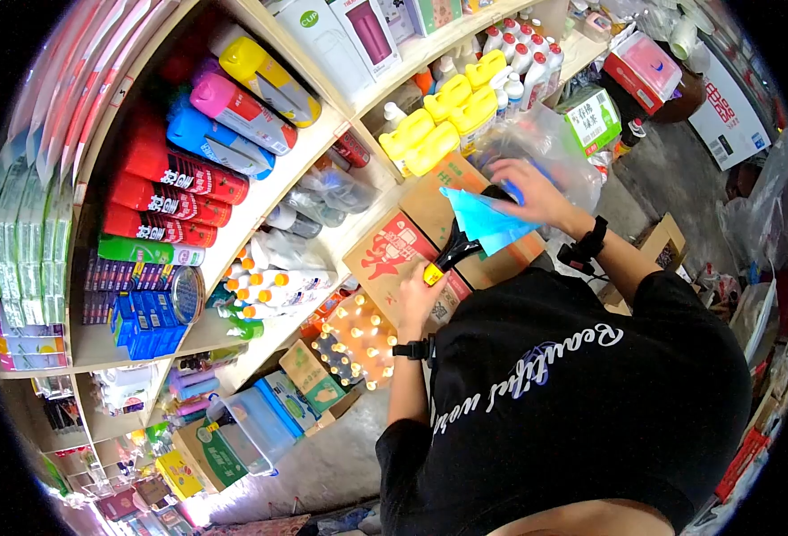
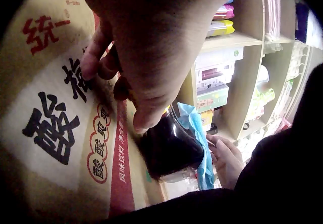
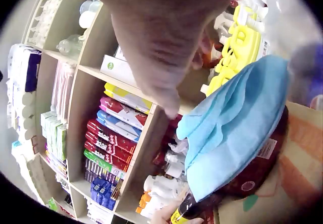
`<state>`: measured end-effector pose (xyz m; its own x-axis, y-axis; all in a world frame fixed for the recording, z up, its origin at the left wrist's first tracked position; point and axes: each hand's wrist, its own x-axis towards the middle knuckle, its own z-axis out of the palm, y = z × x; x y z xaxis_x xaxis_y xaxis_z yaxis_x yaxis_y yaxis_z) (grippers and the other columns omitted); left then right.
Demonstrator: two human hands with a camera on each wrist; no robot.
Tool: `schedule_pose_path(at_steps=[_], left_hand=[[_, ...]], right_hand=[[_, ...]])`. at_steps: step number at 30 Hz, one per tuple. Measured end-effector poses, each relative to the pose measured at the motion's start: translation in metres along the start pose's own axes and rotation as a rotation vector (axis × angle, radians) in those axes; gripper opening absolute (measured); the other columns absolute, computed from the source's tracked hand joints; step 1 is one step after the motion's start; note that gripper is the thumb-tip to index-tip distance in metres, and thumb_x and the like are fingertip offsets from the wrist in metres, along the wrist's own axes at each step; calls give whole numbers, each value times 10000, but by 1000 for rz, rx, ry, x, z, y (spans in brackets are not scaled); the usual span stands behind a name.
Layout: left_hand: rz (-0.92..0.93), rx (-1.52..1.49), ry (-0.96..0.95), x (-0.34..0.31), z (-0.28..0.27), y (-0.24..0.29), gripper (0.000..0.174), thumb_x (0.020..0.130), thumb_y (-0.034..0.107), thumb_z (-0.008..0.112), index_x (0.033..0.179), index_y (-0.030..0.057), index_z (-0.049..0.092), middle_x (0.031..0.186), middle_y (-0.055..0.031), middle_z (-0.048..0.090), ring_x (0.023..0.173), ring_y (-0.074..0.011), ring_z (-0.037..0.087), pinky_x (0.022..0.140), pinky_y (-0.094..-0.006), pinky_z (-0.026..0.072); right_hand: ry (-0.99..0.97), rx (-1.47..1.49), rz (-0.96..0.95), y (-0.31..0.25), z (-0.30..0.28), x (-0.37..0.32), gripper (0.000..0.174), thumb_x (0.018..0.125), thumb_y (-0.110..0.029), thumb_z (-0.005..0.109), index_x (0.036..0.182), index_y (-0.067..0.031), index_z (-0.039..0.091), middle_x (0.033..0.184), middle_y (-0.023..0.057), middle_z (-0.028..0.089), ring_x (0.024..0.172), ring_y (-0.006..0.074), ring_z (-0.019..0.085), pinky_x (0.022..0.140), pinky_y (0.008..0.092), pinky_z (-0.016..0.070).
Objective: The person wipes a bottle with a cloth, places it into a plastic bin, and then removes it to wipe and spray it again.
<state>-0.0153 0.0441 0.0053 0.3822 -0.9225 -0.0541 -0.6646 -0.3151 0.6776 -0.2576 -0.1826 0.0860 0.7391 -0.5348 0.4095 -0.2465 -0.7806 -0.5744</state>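
My left hand (image 1: 419, 299) grips a dark, glossy bottle (image 2: 169, 145) by its neck, near the yellow cap (image 1: 432, 273). The bottle lies slanted over a printed cardboard carton (image 1: 403, 246). A light blue cloth (image 3: 237, 125) drapes across its wide body, loosely creased along one side. At the cloth's edge is my right hand (image 1: 529, 192), fingers spread apart and thumb close to the fabric. From the right wrist view, that same hand (image 3: 156, 52) hangs above the cloth, with its fingers loosely bent. The cloth hides part of the bottle.
Yellow jugs (image 1: 438, 125) and white red-capped bottles (image 1: 523, 62) stand just beyond the carton. Shelves to the left hold red spray cans (image 1: 179, 183) and boxes. A clear plastic bag (image 1: 581, 161) lies beside the right hand. Orange-capped bottles (image 1: 358, 339) sit below the left wrist.
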Motion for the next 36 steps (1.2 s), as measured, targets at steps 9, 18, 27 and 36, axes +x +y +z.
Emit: schedule_pose_path(at_steps=[9, 18, 27, 36], left_hand=[[70, 0, 45, 1, 2, -1, 458, 795, 373, 821, 1085, 45, 686, 896, -206, 712, 822, -366, 713, 714, -431, 562], [77, -16, 52, 1, 4, -5, 418, 817, 384, 790, 1078, 79, 673, 877, -208, 709, 812, -413, 685, 688, -486, 547], [113, -6, 68, 2, 8, -12, 423, 814, 385, 792, 1079, 81, 663, 871, -209, 708, 809, -419, 683, 689, -491, 547], [24, -18, 21, 0, 4, -6, 437, 814, 419, 787, 1089, 100, 670, 880, -214, 711, 814, -416, 691, 679, -483, 553]], right_hand=[[-358, -101, -239, -11, -7, -13, 419, 726, -82, 736, 1115, -94, 580, 1394, 121, 504, 1278, 334, 492, 1018, 445, 443], [-87, 245, 273, -2, 8, -18, 355, 865, -71, 675, 1202, -86, 566, 1129, 117, 663, 1025, 254, 664, 877, 384, 525], [57, 796, 624, 37, 21, -3, 681, 814, 6, 726, 1387, -20, 360, 1214, 121, 619, 1089, 227, 611, 908, 322, 512], [333, 1133, 925, 64, 21, 7, 696, 817, 46, 701, 1419, -44, 365, 1430, 161, 450, 1249, 257, 533, 1003, 350, 492]])
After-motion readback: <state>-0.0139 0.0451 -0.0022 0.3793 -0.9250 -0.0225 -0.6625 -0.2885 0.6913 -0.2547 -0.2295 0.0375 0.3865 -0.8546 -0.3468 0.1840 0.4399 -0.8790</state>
